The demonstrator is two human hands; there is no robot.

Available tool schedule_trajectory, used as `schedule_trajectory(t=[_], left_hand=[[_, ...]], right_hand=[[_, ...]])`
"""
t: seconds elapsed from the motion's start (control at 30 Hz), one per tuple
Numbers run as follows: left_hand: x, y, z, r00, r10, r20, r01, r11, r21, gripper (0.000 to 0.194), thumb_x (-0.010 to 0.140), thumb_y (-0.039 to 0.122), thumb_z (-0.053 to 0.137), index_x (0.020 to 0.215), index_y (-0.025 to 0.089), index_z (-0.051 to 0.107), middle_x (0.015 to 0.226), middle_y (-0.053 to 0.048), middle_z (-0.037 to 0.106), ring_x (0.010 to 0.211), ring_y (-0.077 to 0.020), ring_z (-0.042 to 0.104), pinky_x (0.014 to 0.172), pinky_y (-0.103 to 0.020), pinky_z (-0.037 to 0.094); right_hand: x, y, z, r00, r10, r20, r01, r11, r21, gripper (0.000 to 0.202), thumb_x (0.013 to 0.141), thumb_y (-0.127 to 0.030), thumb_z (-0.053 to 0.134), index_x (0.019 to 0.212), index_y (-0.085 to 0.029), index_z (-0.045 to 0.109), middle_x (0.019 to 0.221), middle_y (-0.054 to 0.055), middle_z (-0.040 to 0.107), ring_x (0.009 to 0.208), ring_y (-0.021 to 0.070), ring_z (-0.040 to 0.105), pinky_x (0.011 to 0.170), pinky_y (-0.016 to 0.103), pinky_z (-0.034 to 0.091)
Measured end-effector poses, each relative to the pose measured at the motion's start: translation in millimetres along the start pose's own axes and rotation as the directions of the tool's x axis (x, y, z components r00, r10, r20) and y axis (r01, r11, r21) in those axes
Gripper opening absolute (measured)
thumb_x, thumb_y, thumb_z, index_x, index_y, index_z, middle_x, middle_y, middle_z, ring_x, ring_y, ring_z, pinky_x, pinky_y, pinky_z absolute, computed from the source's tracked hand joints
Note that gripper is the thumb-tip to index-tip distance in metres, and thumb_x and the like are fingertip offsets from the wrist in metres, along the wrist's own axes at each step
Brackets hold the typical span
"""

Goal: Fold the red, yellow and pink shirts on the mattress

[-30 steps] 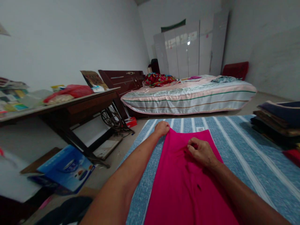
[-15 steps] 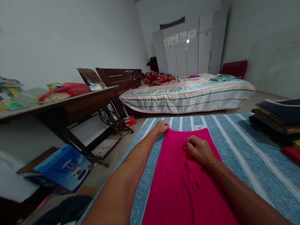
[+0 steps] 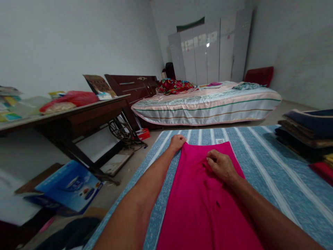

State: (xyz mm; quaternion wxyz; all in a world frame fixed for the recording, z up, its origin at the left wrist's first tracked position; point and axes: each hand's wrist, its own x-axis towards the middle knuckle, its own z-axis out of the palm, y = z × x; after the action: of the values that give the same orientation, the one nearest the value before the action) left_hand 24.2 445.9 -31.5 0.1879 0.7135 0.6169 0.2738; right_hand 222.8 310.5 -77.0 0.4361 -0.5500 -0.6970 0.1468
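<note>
A bright pink garment lies lengthwise on a blue bed cover with white stripes. Its far edge is fairly straight, and creases and a small dark mark show along its middle. At the far left corner, my left hand is closed, pinching the cloth. My right hand rests on the upper right part of the garment, fingers curled and thumb drawn in on a fold of the pink fabric. The exact grip under the right fingers is partly hidden. A small white label with a letter shows just beyond the far edge.
Folded dark clothes are stacked on the right, with a red cloth beside them. To the left stands a sewing-machine table with a blue box below it. Another bed stands beyond.
Both hands keep their places on the pink garment, with hardly any motion. The whole view has shifted slightly left.
</note>
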Motion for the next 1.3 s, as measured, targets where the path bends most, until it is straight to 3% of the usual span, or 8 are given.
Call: schedule_trajectory(t=[0.1, 0.2, 0.37, 0.57, 0.97, 1.17, 1.3], left_hand=[[-7.8, -3.6, -2.8, 0.991, -0.134, 0.029, 0.136, 0.986, -0.097, 0.022, 0.079, 0.033, 0.054, 0.076, 0.013, 0.063, 0.059, 0.000, 0.057, 0.056, -0.0121, 0.054, 0.051, -0.021, 0.040], [-15.0, -4.5, -6.1, 0.965, -0.243, 0.097, 0.256, 0.955, -0.153, 0.020, 0.074, 0.033, 0.062, 0.074, 0.014, 0.061, 0.056, 0.000, 0.057, 0.048, -0.0098, 0.052, 0.045, -0.019, 0.038], [-13.3, 2.5, -1.3, 0.935, -0.334, 0.118, 0.349, 0.925, -0.149, 0.020, 0.063, 0.029, 0.071, 0.063, 0.014, 0.058, 0.048, 0.002, 0.052, 0.042, -0.0084, 0.046, 0.042, -0.019, 0.034], [-2.3, 10.4, 13.5, 0.955, -0.295, 0.014, 0.294, 0.946, -0.134, 0.009, 0.057, 0.013, 0.067, 0.064, 0.014, 0.061, 0.045, 0.005, 0.048, 0.042, -0.0086, 0.043, 0.042, -0.020, 0.032], [-1.3, -7.9, 19.1, 0.977, -0.128, -0.172, 0.105, 0.985, -0.137, 0.005, 0.063, 0.012, 0.062, 0.063, 0.016, 0.058, 0.056, 0.004, 0.051, 0.057, -0.0105, 0.049, 0.055, -0.020, 0.038], [-4.5, -11.4, 17.8, 0.982, -0.074, -0.174, 0.047, 0.987, -0.155, 0.015, 0.062, 0.010, 0.066, 0.074, 0.017, 0.063, 0.061, 0.004, 0.054, 0.065, -0.0122, 0.052, 0.069, -0.023, 0.041], [-5.4, -9.6, 14.0, 0.988, -0.124, -0.091, 0.098, 0.965, -0.244, 0.006, 0.070, 0.020, 0.064, 0.074, 0.016, 0.062, 0.058, 0.003, 0.054, 0.059, -0.0118, 0.052, 0.061, -0.022, 0.042]], right_hand=[[0.6, 0.8, 0.7, 1.000, 0.008, -0.013, -0.008, 0.999, 0.041, 0.014, 0.079, -0.029, 0.043, 0.071, -0.022, 0.053, 0.064, 0.000, 0.059, 0.062, 0.0162, 0.057, 0.060, 0.025, 0.038], [0.7, 0.8, 0.7, 1.000, 0.016, -0.001, -0.016, 0.998, 0.057, 0.013, 0.078, -0.029, 0.044, 0.071, -0.023, 0.053, 0.063, -0.001, 0.059, 0.061, 0.0161, 0.056, 0.059, 0.025, 0.038], [0.4, 1.0, 0.5, 1.000, 0.024, 0.015, -0.025, 0.997, 0.073, 0.012, 0.077, -0.029, 0.044, 0.071, -0.023, 0.052, 0.063, -0.001, 0.058, 0.060, 0.0160, 0.056, 0.059, 0.025, 0.038], [0.4, 0.1, -0.2, 1.000, 0.015, 0.009, -0.016, 0.998, 0.067, 0.013, 0.077, -0.028, 0.044, 0.070, -0.022, 0.052, 0.063, 0.000, 0.059, 0.061, 0.0162, 0.056, 0.061, 0.026, 0.039], [0.7, 1.2, 1.5, 1.000, 0.012, -0.011, -0.012, 0.999, 0.045, 0.014, 0.078, -0.027, 0.045, 0.072, -0.022, 0.057, 0.064, 0.000, 0.060, 0.062, 0.0156, 0.057, 0.059, 0.025, 0.039], [0.6, 2.8, 3.2, 0.999, 0.025, -0.025, -0.024, 0.998, 0.053, 0.014, 0.077, -0.026, 0.047, 0.072, -0.022, 0.060, 0.064, -0.001, 0.062, 0.061, 0.0149, 0.058, 0.058, 0.023, 0.040], [0.6, 2.3, 3.1, 0.999, 0.031, -0.023, -0.030, 0.998, 0.049, 0.014, 0.077, -0.026, 0.047, 0.072, -0.022, 0.060, 0.063, -0.001, 0.062, 0.061, 0.0148, 0.057, 0.059, 0.023, 0.040]])
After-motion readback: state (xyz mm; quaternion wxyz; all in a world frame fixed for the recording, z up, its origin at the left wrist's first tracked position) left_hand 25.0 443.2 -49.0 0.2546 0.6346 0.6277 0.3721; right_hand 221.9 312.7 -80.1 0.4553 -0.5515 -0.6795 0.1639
